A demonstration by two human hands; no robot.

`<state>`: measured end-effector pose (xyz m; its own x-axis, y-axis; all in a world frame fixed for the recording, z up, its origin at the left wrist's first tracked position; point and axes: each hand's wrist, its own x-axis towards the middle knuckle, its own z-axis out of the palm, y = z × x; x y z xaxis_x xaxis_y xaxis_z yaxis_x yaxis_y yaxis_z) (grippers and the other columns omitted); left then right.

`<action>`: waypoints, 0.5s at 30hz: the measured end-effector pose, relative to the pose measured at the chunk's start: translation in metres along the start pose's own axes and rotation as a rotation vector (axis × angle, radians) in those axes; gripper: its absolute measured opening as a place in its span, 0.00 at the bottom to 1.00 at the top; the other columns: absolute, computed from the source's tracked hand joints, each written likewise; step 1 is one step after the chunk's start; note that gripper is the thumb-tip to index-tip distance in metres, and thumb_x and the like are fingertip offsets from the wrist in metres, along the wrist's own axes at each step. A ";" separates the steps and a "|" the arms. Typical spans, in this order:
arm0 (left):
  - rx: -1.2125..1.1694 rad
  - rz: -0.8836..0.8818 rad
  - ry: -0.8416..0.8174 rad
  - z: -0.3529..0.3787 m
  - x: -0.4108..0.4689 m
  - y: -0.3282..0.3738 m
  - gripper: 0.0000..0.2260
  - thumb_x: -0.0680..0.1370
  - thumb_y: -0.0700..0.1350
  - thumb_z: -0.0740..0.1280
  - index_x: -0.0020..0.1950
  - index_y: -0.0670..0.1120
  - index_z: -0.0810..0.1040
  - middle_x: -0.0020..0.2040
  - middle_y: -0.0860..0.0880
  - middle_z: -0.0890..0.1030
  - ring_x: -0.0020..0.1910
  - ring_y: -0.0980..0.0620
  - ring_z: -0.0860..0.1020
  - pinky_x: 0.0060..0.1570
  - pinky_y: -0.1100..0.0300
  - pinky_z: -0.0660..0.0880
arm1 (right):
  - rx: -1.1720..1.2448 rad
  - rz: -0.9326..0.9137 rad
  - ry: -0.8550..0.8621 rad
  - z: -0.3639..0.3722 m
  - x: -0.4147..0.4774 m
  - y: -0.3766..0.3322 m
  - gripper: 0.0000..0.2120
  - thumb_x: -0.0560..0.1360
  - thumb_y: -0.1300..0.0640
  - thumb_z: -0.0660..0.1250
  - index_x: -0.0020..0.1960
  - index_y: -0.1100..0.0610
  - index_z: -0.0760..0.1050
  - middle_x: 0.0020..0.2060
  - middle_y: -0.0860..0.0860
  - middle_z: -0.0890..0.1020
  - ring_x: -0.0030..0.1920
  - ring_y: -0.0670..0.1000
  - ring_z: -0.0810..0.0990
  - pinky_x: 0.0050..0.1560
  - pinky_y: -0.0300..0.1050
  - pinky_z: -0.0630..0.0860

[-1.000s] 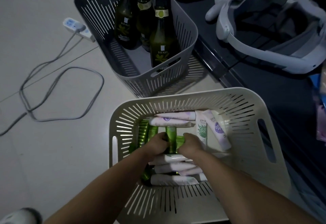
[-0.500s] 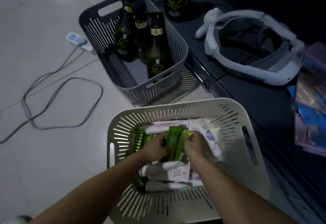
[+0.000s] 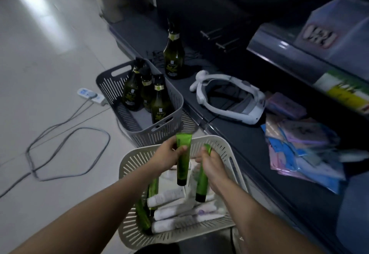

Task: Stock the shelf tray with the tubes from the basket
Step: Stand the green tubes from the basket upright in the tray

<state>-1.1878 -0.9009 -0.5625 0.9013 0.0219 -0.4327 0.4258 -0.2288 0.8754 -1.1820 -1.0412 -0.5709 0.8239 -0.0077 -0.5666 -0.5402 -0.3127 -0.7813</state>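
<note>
A white slatted basket (image 3: 129, 165) sits on the floor below me, holding several white tubes (image 3: 169, 195) and green tubes (image 3: 143, 217). My left hand (image 3: 167, 156) is shut on a green tube (image 3: 182, 165), held upright above the basket with its dark cap down. My right hand (image 3: 209, 163) grips a second green tube (image 3: 201, 181) just beside it, also cap down. A grey shelf tray (image 3: 265, 46) juts out at the upper right.
A grey basket (image 3: 175, 118) with three dark green bottles stands behind the white one. Another bottle (image 3: 173, 54) and a white headset (image 3: 229, 98) rest on the dark low shelf. Flat coloured packets (image 3: 299, 143) lie right. A power strip (image 3: 90, 96) and cable trail left.
Both hands have lifted out of the basket, each with a green tube. The view has tilted up, showing the shelf and tray at the right.
</note>
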 end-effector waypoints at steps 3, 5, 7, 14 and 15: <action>-0.034 0.049 -0.044 0.006 -0.016 0.038 0.04 0.79 0.41 0.64 0.54 0.46 0.74 0.47 0.48 0.79 0.46 0.51 0.78 0.40 0.61 0.77 | -0.163 -0.174 0.075 -0.025 -0.026 -0.027 0.16 0.81 0.49 0.53 0.61 0.55 0.74 0.59 0.53 0.73 0.60 0.54 0.72 0.65 0.49 0.68; -0.002 0.088 -0.082 0.011 -0.024 0.062 0.04 0.80 0.40 0.63 0.54 0.45 0.74 0.45 0.47 0.79 0.44 0.51 0.79 0.42 0.58 0.78 | -0.284 -0.256 0.119 -0.044 -0.043 -0.044 0.16 0.81 0.49 0.53 0.62 0.54 0.73 0.55 0.51 0.68 0.61 0.53 0.69 0.64 0.45 0.65; 0.033 0.132 -0.104 0.019 -0.034 0.087 0.05 0.81 0.42 0.60 0.53 0.46 0.75 0.46 0.45 0.79 0.47 0.47 0.79 0.49 0.50 0.78 | -0.300 -0.308 0.150 -0.064 -0.058 -0.059 0.15 0.82 0.50 0.52 0.62 0.53 0.73 0.51 0.51 0.67 0.60 0.53 0.69 0.60 0.43 0.64; 0.154 0.390 -0.123 0.049 -0.067 0.175 0.05 0.79 0.41 0.64 0.44 0.49 0.75 0.38 0.48 0.79 0.39 0.50 0.78 0.45 0.54 0.78 | -0.137 -0.470 0.351 -0.135 -0.117 -0.092 0.06 0.80 0.54 0.58 0.52 0.53 0.74 0.49 0.52 0.78 0.51 0.53 0.76 0.48 0.45 0.69; 0.183 0.447 -0.117 0.053 -0.072 0.187 0.04 0.78 0.41 0.65 0.44 0.49 0.74 0.38 0.49 0.79 0.40 0.50 0.78 0.47 0.52 0.77 | -0.116 -0.502 0.376 -0.146 -0.126 -0.095 0.04 0.80 0.54 0.59 0.50 0.53 0.73 0.45 0.50 0.78 0.48 0.52 0.76 0.46 0.45 0.69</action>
<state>-1.1778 -0.9968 -0.3793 0.9730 -0.2244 -0.0539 -0.0308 -0.3580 0.9332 -1.2101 -1.1493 -0.3871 0.9871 -0.1598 0.0080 -0.0682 -0.4658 -0.8822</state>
